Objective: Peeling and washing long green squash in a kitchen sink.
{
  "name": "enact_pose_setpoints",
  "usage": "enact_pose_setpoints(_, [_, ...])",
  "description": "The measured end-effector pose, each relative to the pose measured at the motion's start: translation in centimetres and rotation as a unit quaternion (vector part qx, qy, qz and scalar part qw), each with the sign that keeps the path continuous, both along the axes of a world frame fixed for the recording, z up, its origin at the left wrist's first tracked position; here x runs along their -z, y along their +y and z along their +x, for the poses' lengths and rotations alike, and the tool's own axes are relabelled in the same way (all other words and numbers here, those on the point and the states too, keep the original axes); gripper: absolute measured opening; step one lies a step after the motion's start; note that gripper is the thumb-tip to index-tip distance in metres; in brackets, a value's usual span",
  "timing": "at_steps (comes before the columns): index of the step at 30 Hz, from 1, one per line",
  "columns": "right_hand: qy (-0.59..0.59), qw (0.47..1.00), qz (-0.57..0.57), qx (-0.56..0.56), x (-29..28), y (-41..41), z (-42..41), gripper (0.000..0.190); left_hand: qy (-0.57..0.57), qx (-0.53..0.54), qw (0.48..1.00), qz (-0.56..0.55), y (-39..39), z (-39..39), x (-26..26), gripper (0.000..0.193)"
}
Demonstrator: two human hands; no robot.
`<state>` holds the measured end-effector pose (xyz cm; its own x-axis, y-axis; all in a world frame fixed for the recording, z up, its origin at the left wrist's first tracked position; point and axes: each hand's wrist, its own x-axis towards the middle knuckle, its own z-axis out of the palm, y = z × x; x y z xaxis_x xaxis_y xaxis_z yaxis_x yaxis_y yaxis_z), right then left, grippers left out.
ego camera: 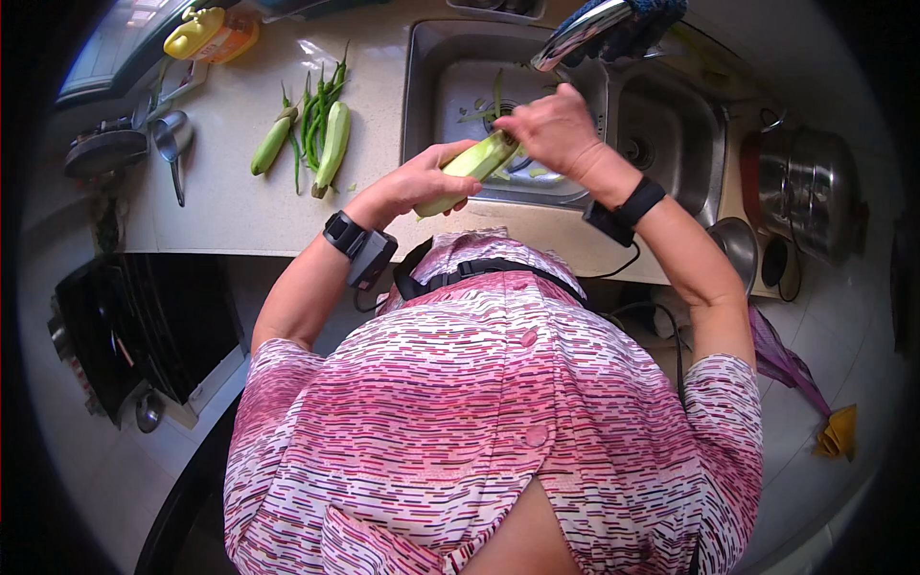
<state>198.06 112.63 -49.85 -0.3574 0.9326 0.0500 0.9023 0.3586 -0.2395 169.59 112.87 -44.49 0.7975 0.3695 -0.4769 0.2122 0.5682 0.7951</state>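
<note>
My left hand is wrapped around a long pale green eggplant, held tilted over the front rim of the steel sink. Most of its skin looks peeled. At the eggplant's darker stem end is my right hand, fingers curled and somewhat blurred. Whether it pinches the stem end or hides a small tool, I cannot tell. Green peel strips and scraps lie in the left basin around the drain. Left of the sink, a peeled eggplant rests against several long green peppers, with an unpeeled eggplant beside them.
A chrome faucet with blue cloth reaches over the sink. The second basin adjoins on the right, with a large steel pot beyond. Leftward are a metal ladle, a dark pan and a yellow bottle.
</note>
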Motion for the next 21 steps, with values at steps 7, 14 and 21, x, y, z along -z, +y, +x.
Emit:
enact_pose_setpoints(7, [0.009, 0.997, 0.004, 0.072, 0.6, 2.0, 6.3, 0.046, 0.044, -0.012, 0.998, 0.052, 0.6, 0.0, -0.4, 0.065])
enact_pose_setpoints(14, [-0.071, 0.997, 0.027, -0.008, -0.4, 2.7, 3.9, 0.046, 0.161, 0.072, 0.972, 0.158, 1.1, 1.6, 0.3, 0.06])
enact_pose_setpoints(21, [0.036, 0.995, -0.061, 0.075, -0.8, 3.0, 5.5, 0.06, 0.118, 0.04, 0.973, 0.193, 0.8, 0.3, 0.4, 0.063])
